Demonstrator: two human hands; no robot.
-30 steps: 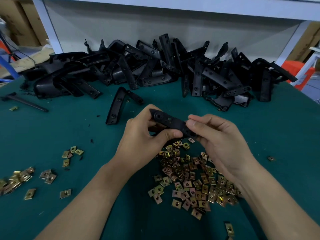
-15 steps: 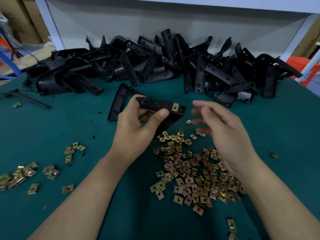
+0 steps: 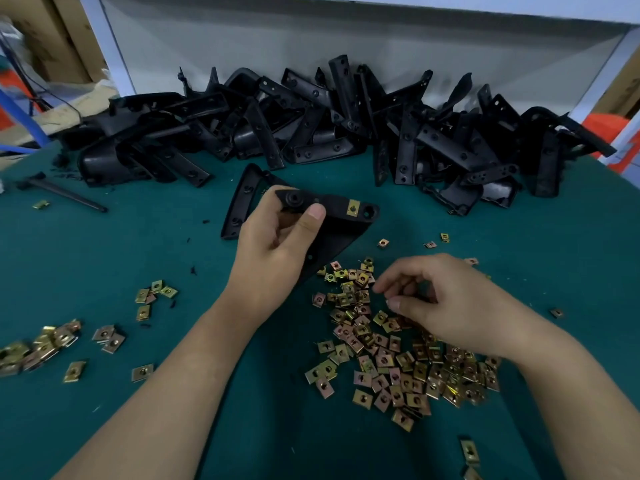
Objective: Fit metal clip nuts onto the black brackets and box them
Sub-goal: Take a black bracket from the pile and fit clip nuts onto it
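Observation:
My left hand (image 3: 277,247) grips a black bracket (image 3: 341,220) above the green table, thumb on its upper strip. One brass clip nut (image 3: 353,207) sits fitted on that strip near its right end. My right hand (image 3: 446,303) hovers low over the big pile of loose clip nuts (image 3: 391,355), fingers curled down toward the nuts; whether it pinches one is hidden. Another loose bracket (image 3: 242,199) lies on the table just behind my left hand.
A long heap of black brackets (image 3: 346,133) fills the back of the green table (image 3: 138,244). Smaller groups of clip nuts (image 3: 41,344) lie at the left. A thin black rod (image 3: 65,194) lies far left. A white frame post (image 3: 107,46) stands behind.
My right hand left the bracket and dropped down onto the nut pile. My left hand turned the bracket, so a fitted clip nut now shows on its strip.

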